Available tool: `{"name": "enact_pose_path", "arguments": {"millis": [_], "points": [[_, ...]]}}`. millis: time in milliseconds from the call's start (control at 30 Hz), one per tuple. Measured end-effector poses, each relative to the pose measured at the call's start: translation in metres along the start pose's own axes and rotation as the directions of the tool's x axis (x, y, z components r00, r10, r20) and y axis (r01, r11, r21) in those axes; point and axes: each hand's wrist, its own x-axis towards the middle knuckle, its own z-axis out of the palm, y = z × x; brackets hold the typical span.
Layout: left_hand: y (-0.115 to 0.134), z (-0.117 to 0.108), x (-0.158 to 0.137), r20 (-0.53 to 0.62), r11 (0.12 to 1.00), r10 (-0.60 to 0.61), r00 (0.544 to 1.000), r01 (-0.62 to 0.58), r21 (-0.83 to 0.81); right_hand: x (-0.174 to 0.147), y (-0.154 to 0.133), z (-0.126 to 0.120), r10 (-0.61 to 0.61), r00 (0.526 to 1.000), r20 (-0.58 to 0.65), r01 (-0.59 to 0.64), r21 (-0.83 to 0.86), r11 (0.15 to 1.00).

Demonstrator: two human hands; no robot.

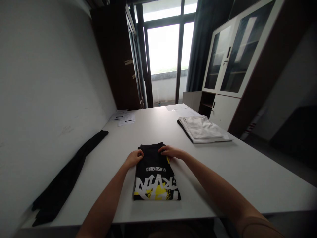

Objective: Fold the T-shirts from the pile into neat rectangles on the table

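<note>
A black T-shirt (pixel 155 172) with white lettering and a yellow print lies folded into a rectangle near the table's front edge. At its far left corner, my left hand (pixel 134 158) is closed, with thumb and finger pinching the cloth's edge. My right hand (pixel 170 152) grips the opposite edge at about the same height, fingertips resting on top of the fabric and the thumb side hidden below. A bit of yellow cloth shows under the right hand. The T-shirt lies flat on the white table (pixel 111 175).
Along the wall on the left lies a long, narrow black garment (pixel 71 175). A stack of folded white cloth (pixel 201 128), with something black beneath it, sits at the right edge. Printed papers (pixel 126 119) lie at the far left. A white cabinet (pixel 224 105) stands beyond the table's right side.
</note>
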Motion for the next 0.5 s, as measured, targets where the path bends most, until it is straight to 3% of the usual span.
{"name": "enact_pose_path", "arguments": {"millis": [67, 133, 200, 300, 400, 500], "points": [[0.002, 0.000, -0.002, -0.037, 0.999, -0.014, 0.999, 0.015, 0.040, 0.001, 0.002, 0.000, -0.047, 0.999, -0.015, 0.047, 0.000, 0.999], [0.002, 0.003, -0.002, -0.113, 0.997, -0.019, 0.993, 0.027, 0.075, 0.002, 0.001, 0.004, -0.135, 0.979, -0.151, 0.119, -0.108, 0.987], [0.002, 0.008, -0.002, -0.218, 0.996, -0.013, 0.976, 0.032, 0.083, 0.004, -0.001, 0.009, -0.233, 0.925, -0.301, 0.153, -0.266, 0.952], [0.002, 0.016, -0.001, -0.320, 0.997, -0.016, 0.947, 0.038, 0.063, 0.007, -0.005, 0.016, -0.270, 0.850, -0.452, 0.074, -0.405, 0.911], [0.005, 0.020, -0.001, -0.308, 0.993, -0.062, 0.949, 0.089, 0.076, 0.010, -0.006, 0.017, -0.231, 0.820, -0.523, -0.018, -0.428, 0.903], [0.010, 0.017, -0.004, -0.190, 0.984, -0.087, 0.978, 0.114, 0.135, 0.010, -0.006, 0.011, -0.215, 0.819, -0.531, -0.037, -0.423, 0.905]]}}
